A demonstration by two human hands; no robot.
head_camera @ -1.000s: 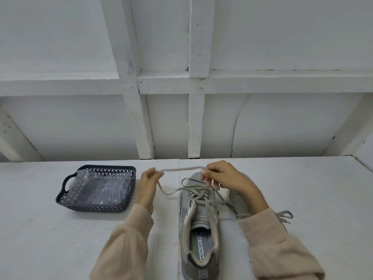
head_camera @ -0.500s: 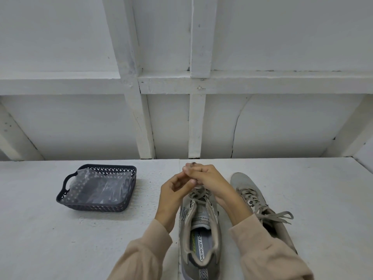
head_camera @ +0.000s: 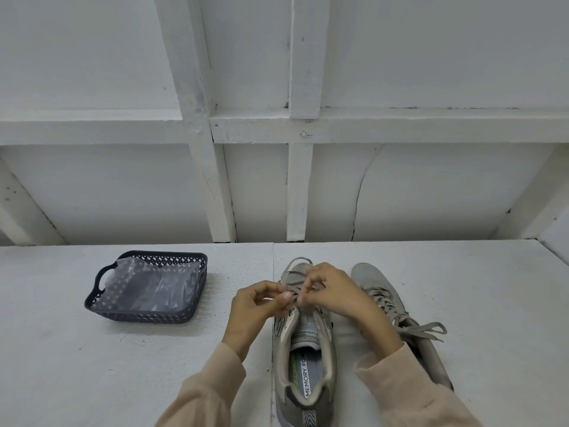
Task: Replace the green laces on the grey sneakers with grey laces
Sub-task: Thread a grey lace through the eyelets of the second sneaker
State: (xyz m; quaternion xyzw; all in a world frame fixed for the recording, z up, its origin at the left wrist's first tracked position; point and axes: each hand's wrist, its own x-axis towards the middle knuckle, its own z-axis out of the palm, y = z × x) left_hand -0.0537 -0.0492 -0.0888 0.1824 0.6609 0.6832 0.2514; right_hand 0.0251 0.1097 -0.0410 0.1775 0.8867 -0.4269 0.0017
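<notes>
Both hands have dropped from where they met above the tongue half a second ago and now sit low over the eyelets, slightly parted.

From the head camera, the left hand (head_camera: 255, 306) pinches a strand of the grey lace (head_camera: 296, 274) between thumb and forefinger. The right hand (head_camera: 335, 294) curls its fingers round the same lace just beside it. The lace crosses the upper of the near grey sneaker (head_camera: 303, 359), which stands on the white counter (head_camera: 61, 365), heel toward the person, with one loop reaching over the toe. A second grey sneaker (head_camera: 378, 291) lies just to its right, its bow (head_camera: 428, 329) tied. Well to the left sits a dark plastic basket (head_camera: 98, 303) holding a clear plastic bag (head_camera: 151, 288).
</notes>
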